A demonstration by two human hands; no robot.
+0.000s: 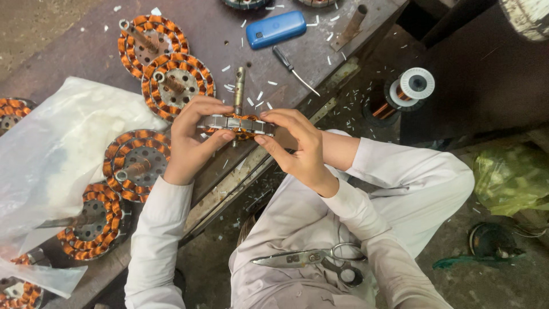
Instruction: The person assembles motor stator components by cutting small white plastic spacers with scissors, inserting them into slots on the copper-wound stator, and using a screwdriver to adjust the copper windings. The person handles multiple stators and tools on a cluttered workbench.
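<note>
The left hand (191,140) and the right hand (294,146) pinch between them a round grey steel motor core wound with copper wire (235,124), held edge-on above the near edge of the dark workbench (86,57), fingers curled over its rim from each side. Its metal shaft (238,88) stands up between the hands. Several finished copper-wound stators (177,83) lie flat on the bench beside a crumpled clear plastic sheet (63,154). A blue mobile phone (276,28) lies further off, and grey scissors (311,260) rest on the person's lap.
</note>
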